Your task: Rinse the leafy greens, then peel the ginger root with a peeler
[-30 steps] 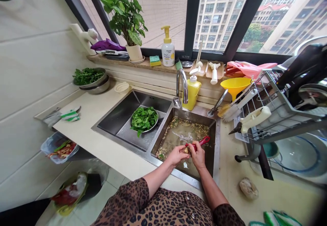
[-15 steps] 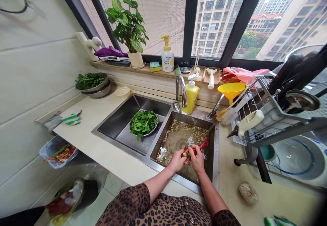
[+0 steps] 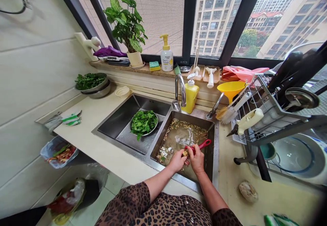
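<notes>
My left hand [image 3: 176,161] is closed around a small knobbly yellow-brown piece of ginger [image 3: 184,153], over the right sink basin [image 3: 211,134]. In my right hand [image 3: 197,160] is a red peeler [image 3: 205,144], its handle pointing away to the upper right. The peeler's head is against or close to the ginger, partly hidden by my fingers. Below both hands the basin holds cloudy water with brown and yellowish peel scraps floating along its edges.
A bowl of green leaves [image 3: 143,123] stands in the left basin [image 3: 112,124]. Behind are the faucet [image 3: 182,90] and a yellow soap bottle [image 3: 191,97]. To the right stands a dish rack [image 3: 270,117]; a wrapped lump [image 3: 248,191] lies on the counter.
The peeler's handle has shifted slightly up and to the right, while the ginger stays in my left hand. Light reflections and ripples on the water differ.
</notes>
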Tool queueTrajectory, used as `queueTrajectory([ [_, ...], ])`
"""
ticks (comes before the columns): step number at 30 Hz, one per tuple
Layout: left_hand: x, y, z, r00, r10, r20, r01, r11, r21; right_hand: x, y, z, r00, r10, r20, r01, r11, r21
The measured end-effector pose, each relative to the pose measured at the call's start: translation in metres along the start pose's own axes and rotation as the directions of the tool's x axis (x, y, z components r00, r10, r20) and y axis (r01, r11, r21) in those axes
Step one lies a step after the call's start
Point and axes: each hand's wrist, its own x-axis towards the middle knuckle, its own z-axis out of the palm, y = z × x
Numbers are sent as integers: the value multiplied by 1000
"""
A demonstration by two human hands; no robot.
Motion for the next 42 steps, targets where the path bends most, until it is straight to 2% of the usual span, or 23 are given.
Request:
queueTrajectory([
  [4,1,-7,1,996,-24,88,24,1000,-6,1,10,-1,999,-6,-35,5,999,-36],
  [8,3,-11,0,987,-37,157,56,992,-114,4,26,-1,994,82,-66,-93,979,-183],
  [11,6,-11,-4,999,17,33,-10,980,-199,5,30,-1,995,99,-25,-102,971,-218],
  [13,8,-11,-6,996,49,-68,-61,981,-186,5,27,-2,996,86,-14,-87,991,-97],
  [15,10,-10,-7,997,35,-71,-48,980,-191,5,22,-1,995,101,-3,-101,993,55],
  [19,7,-3,-5,999,-35,29,42,954,-296,5,14,-1,990,138,21,-139,976,166],
  [24,0,8,-5,975,-95,200,186,840,-510,6,15,-2,992,124,6,-124,987,103],
  [26,0,7,-7,968,-121,220,223,814,-536,7,15,-4,991,125,-43,-121,990,76],
  [28,1,5,-8,969,-160,190,239,810,-535,8,13,-7,989,108,-102,-103,993,58],
  [30,4,2,-10,966,-220,136,259,813,-521,8,8,-10,994,50,-99,-45,997,60],
  [33,6,0,-10,960,-267,78,271,830,-488,6,1,-9,996,-82,17,81,994,67],
  [36,7,0,-8,979,-195,53,198,869,-454,6,1,-5,985,-149,89,153,988,-36],
  [38,6,0,-7,985,-169,44,171,882,-440,7,8,-3,992,-117,44,123,978,-168],
  [40,7,0,-7,980,-194,42,192,869,-457,9,14,-3,996,-66,-53,49,962,-270],
  [42,7,0,-8,972,-232,24,210,828,-520,10,18,-3,992,-57,-109,27,965,-262],
])
